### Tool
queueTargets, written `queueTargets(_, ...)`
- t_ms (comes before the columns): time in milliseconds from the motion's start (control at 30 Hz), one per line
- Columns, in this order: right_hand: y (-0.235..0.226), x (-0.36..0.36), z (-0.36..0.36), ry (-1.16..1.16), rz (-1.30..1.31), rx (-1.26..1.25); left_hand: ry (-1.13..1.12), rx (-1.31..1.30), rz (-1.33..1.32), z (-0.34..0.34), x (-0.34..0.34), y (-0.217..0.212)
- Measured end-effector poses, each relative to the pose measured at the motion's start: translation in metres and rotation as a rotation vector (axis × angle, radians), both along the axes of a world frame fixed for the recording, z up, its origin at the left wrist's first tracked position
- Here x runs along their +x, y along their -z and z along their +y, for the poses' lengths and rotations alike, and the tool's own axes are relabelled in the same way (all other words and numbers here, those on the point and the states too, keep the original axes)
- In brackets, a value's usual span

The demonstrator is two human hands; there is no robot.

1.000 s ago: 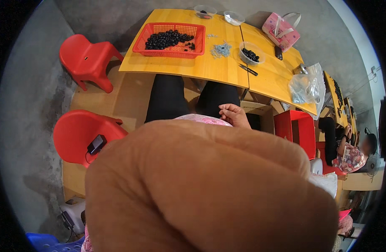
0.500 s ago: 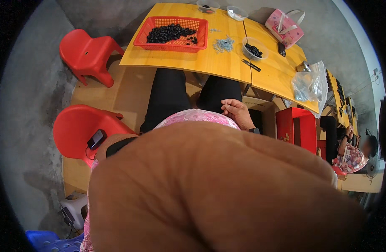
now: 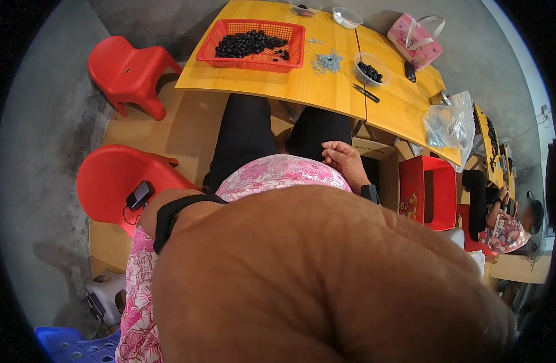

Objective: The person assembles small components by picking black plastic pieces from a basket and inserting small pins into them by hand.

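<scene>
Shifted rightward, the left hand point(image 3: 302, 272) bares more black wristband point(image 3: 167, 219); the right hand point(image 3: 345, 161) curls its fingers point(image 3: 334, 147) beside black trousers point(image 3: 247, 130). Whether either hand pinches anything, I cannot tell.

The left hand point(image 3: 326, 272) looms blurred close to the camera; the right hand point(image 3: 343, 162) curls loosely near the right thigh point(image 3: 317, 128).

Yellow wooden table point(image 3: 326, 100), seam across top. Left half: red plastic basket point(image 3: 253, 65); beside it, loose pile of pale clear scraps point(image 3: 327, 62). Straddling seam: clear tub point(image 3: 385, 65), black-handled snips point(image 3: 368, 94). Far edge: clear plastic bowl point(image 3: 347, 19). Right half: black phone point(image 3: 409, 72), pink tote bag point(image 3: 420, 53), metal tin point(image 3: 440, 98). Clear plastic bag point(image 3: 448, 125) at near right corner.
</scene>
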State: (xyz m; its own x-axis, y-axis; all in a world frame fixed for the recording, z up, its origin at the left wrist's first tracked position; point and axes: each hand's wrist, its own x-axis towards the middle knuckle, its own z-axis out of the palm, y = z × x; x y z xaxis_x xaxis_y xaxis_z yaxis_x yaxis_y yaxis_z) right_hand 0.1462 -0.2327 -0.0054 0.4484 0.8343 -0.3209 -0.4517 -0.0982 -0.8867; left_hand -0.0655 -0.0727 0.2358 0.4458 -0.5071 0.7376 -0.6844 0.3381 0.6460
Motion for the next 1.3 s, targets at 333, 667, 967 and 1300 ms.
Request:
queueTargets(333, -0.002, -0.003, 0.0, 0.033, 0.007, -0.004, -0.023, -0.01, 0.019, 0.004, -0.003, -0.003)
queueTargets(667, -0.002, -0.004, -0.002, 0.025, -0.01, -0.028, -0.038, -0.019, 0.03, 0.008, -0.002, -0.006)
queueTargets(967, -0.005, -0.002, -0.001, 0.019, -0.021, -0.022, -0.043, -0.043, 0.06, 0.006, 0.001, -0.006)
queueTargets(1300, 0.0, 0.001, -0.003, -0.001, -0.042, -0.033, -0.015, -0.098, 0.095, -0.006, 0.008, 0.001)
